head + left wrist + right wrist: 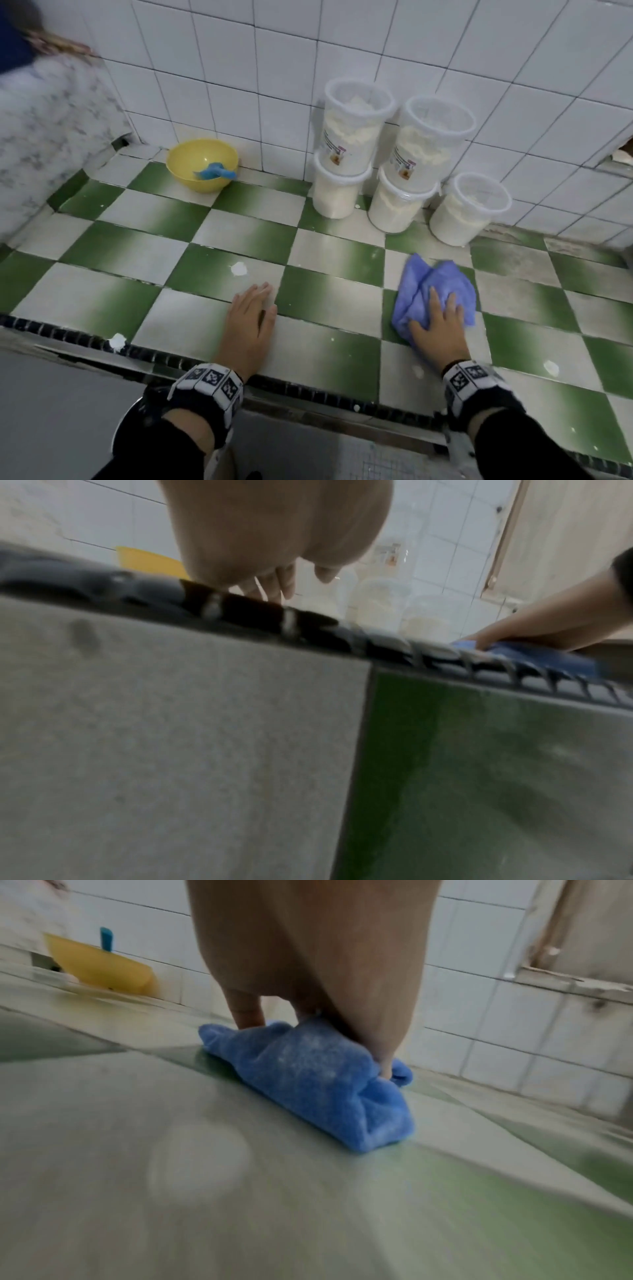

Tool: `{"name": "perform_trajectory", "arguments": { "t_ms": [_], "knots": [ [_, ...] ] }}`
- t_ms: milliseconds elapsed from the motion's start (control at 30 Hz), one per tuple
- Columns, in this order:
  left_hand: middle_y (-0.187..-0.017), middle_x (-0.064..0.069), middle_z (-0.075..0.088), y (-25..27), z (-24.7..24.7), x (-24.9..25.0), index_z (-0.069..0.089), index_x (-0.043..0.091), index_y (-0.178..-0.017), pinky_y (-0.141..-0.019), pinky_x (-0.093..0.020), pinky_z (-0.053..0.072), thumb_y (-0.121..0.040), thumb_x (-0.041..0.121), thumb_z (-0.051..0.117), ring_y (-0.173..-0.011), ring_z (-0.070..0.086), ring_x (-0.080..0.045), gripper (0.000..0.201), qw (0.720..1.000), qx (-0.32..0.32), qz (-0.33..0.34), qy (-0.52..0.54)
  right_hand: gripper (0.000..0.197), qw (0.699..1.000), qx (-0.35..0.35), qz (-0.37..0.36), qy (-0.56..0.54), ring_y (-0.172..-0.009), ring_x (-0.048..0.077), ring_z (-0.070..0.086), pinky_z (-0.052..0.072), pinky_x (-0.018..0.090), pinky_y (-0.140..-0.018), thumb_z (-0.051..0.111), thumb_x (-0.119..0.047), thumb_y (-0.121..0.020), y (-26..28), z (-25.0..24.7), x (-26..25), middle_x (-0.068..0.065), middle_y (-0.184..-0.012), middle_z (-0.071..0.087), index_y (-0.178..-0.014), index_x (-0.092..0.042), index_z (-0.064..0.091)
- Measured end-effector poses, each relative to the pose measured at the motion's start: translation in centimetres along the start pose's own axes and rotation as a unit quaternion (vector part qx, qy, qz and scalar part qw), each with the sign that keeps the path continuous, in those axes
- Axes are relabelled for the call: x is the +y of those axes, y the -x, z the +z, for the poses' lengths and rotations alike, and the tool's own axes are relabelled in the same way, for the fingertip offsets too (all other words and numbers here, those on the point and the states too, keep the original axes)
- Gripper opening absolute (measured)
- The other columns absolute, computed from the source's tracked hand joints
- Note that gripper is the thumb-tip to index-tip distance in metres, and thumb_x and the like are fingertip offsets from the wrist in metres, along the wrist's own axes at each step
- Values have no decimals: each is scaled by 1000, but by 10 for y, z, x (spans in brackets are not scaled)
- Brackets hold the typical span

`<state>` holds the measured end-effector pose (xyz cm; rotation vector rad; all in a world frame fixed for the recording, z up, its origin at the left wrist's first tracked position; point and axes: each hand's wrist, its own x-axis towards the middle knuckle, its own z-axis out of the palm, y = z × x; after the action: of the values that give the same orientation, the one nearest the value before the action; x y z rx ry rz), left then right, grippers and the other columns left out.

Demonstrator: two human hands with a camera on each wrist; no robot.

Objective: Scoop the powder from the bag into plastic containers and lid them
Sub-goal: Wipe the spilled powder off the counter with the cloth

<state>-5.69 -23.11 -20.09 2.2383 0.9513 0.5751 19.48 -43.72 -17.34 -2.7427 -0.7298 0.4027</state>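
Several lidded clear plastic containers of pale powder stand against the tiled wall at the back right: two stacked pairs (pixel 356 126) (pixel 428 144) and a single one (pixel 467 209). A yellow bowl (pixel 202 164) with a blue scoop (pixel 215 171) in it sits at the back left. My left hand (pixel 255 308) lies flat on the green-and-white checkered counter (pixel 325 246), holding nothing. My right hand (pixel 438 318) presses with straight, spread fingers on a crumpled blue cloth (pixel 428 277), which is dusted with powder in the right wrist view (pixel 308 1074). No bag is in view.
Small white powder blobs lie on the counter (pixel 238 269), near its front edge (pixel 116 341) and at the right (pixel 550 367). A dark tiled border (pixel 308 387) marks the front edge. A blurred white patterned mass (pixel 44 137) fills the far left.
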Motion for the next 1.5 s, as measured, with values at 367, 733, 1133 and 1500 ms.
{"name": "perform_trajectory", "arguments": {
  "t_ms": [367, 733, 1133, 1500],
  "knots": [
    [-139, -5, 53, -21, -91, -87, 55, 10, -131, -117, -45, 16, -91, 45, 27, -135, 41, -23, 60, 989, 55, -54, -125, 66, 982, -79, -146, 95, -144, 36, -1, 0, 41, -117, 38, -45, -92, -27, 55, -189, 17, -157, -1, -150, -23, 15],
    [-130, -10, 59, -39, -153, -159, 60, 7, -123, -109, -50, 26, -91, 38, 33, -120, 54, -28, 52, 972, 58, -54, -220, 73, 987, -52, -61, 136, -142, 38, 5, -1, 45, -117, 16, -50, -85, -29, 98, -233, 19, -155, 13, -147, -14, 26],
    [-134, -5, 57, -40, -162, -168, 56, 11, -130, -115, -41, 15, -93, 40, 34, -129, 47, -23, 52, 978, 65, -63, -187, 59, 979, -56, -188, 60, -144, 31, 11, 13, 39, -116, 51, -29, -87, -22, 107, -319, 12, -155, 16, -142, -19, 33],
    [-135, -7, 57, -62, -177, -186, 58, 11, -127, -111, -43, 17, -90, 38, 36, -125, 51, -24, 51, 972, 61, -90, -210, 59, 979, -105, -126, 121, -144, 31, 7, 8, 35, -114, 44, -28, -97, -113, 70, -354, 22, -155, 5, -148, -13, 18]
  ]
}}
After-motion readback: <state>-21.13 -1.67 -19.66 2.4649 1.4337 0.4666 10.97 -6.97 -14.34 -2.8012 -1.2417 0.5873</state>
